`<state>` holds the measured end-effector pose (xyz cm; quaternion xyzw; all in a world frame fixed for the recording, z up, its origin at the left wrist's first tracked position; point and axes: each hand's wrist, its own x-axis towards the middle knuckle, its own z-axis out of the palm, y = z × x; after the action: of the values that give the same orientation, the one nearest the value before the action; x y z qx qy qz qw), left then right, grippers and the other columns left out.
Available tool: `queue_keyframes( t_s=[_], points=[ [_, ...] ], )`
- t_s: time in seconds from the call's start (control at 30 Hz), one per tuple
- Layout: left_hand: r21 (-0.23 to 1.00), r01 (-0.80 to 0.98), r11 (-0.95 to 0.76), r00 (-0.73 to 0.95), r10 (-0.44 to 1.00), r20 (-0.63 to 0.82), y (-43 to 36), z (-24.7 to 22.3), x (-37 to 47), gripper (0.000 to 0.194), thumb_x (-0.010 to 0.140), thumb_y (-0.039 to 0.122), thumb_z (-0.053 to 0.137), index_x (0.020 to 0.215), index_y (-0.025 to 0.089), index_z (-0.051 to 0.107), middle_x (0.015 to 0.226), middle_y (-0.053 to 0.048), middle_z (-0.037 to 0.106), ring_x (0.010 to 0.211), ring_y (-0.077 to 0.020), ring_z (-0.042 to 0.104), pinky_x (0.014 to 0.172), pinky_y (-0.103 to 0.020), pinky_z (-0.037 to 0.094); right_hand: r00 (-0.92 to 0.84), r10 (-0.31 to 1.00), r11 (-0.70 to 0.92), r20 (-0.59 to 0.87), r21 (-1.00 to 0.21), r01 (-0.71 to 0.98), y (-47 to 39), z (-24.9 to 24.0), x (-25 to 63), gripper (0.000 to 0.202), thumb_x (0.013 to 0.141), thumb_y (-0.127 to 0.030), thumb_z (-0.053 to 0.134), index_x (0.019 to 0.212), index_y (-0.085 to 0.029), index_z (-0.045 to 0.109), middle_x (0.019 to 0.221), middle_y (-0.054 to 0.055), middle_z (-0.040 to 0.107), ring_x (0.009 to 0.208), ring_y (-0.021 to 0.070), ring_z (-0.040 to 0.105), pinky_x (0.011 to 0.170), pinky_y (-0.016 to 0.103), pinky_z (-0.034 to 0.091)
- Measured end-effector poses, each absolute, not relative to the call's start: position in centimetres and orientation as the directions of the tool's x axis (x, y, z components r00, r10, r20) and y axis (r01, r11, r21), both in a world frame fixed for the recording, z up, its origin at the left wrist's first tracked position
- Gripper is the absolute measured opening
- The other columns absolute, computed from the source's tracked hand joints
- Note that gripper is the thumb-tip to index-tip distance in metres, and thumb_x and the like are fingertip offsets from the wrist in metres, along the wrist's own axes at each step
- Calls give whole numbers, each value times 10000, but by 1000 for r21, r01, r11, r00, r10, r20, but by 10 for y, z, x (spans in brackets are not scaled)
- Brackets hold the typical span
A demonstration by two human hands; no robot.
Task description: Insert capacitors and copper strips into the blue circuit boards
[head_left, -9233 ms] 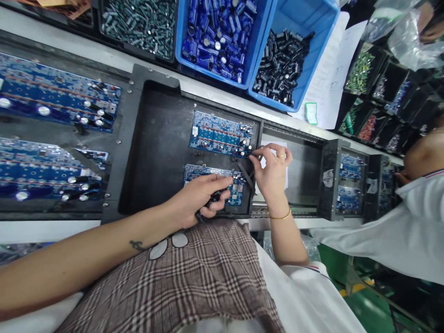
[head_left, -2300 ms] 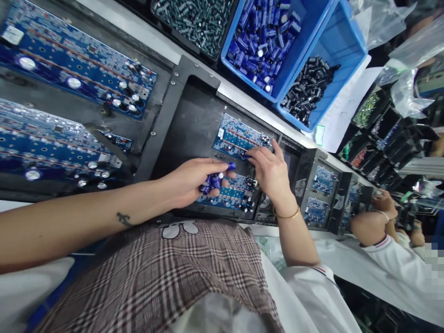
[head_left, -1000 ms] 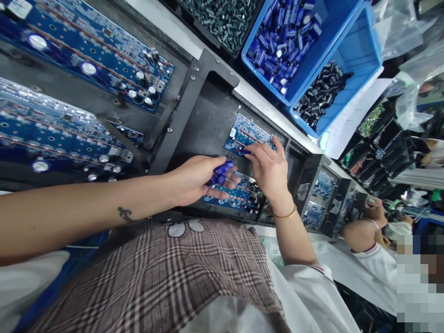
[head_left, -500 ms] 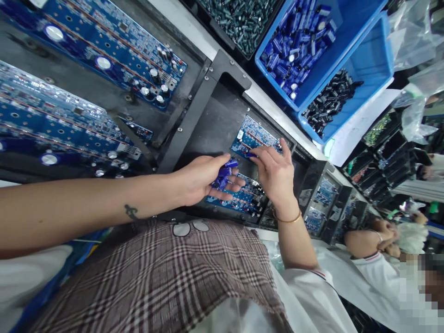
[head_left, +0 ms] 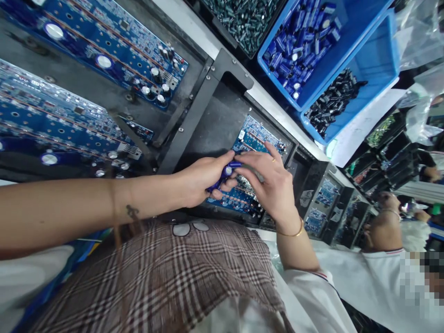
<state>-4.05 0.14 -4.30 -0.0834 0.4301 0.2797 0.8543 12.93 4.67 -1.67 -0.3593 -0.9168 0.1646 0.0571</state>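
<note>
My left hand (head_left: 204,180) is closed around several blue capacitors (head_left: 228,171), held just above a black fixture tray. My right hand (head_left: 268,178) has come up against it, thumb and forefinger pinching one blue capacitor (head_left: 237,164) at the edge of the bunch. Beneath and behind the fingers lie two blue circuit boards in the tray: the upper board (head_left: 256,132) is partly covered by my right hand, the lower board (head_left: 231,202) partly by my left.
Larger boards (head_left: 138,74) with fitted capacitors lie in a fixture at left. Beyond the rail stand a blue bin (head_left: 342,41) of blue capacitors, a blue bin (head_left: 376,60) of black ones and a black bin (head_left: 251,48) of small green parts. At right, a co-worker's arm (head_left: 385,231) shows.
My right hand has moved left from the upper board to the capacitors in my left hand. My left fingers have curled in more. The co-worker's arm has risen and moved right.
</note>
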Motion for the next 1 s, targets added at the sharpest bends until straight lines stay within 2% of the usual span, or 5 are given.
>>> queue_keyframes(
  t_s=[0.13, 0.2, 0.43, 0.7, 1.0],
  points=[
    [121, -610, 783, 413, 445, -794, 2, -43, -42, 273, 976, 344, 465, 879, 154, 636, 654, -15, 548, 429, -70, 449, 330, -143, 218, -667, 742, 664, 63, -203, 720, 52, -31, 123, 183, 991, -273, 497, 1065, -243, 661, 1002, 19, 741, 972, 171, 690, 1169, 500, 354],
    [139, -615, 776, 400, 459, -793, 2, -42, -43, 187, 932, 289, 512, 875, 164, 639, 675, -22, 574, 428, -79, 463, 327, -155, 213, -670, 739, 672, 71, -158, 724, 56, -39, 123, 193, 993, -265, 487, 1074, -234, 660, 1004, 32, 737, 961, 178, 684, 1157, 502, 367],
    [165, -594, 787, 448, 495, -745, 0, -39, -44, 156, 930, 204, 477, 884, 130, 606, 784, -108, 689, 442, -82, 475, 325, -149, 219, -681, 728, 685, 78, -128, 717, 60, -44, 121, 219, 997, -257, 467, 1077, -205, 664, 988, 57, 732, 933, 186, 672, 1131, 460, 408],
    [168, -643, 747, 417, 526, -741, 1, -43, -45, 135, 934, 185, 501, 855, 120, 588, 681, -22, 558, 410, -46, 432, 305, -123, 202, -701, 712, 700, 36, -114, 705, 62, -41, 122, 215, 990, -253, 474, 1099, -203, 653, 989, 61, 728, 941, 199, 667, 1131, 466, 406],
    [109, -613, 783, 445, 456, -770, 1, -41, -45, 223, 971, 197, 434, 833, 105, 584, 625, -30, 531, 381, -50, 404, 292, -125, 192, -740, 666, 745, 95, -36, 666, 60, -48, 122, 254, 1006, -251, 443, 1106, -160, 657, 997, 66, 724, 942, 183, 664, 1151, 463, 382]
  ],
)
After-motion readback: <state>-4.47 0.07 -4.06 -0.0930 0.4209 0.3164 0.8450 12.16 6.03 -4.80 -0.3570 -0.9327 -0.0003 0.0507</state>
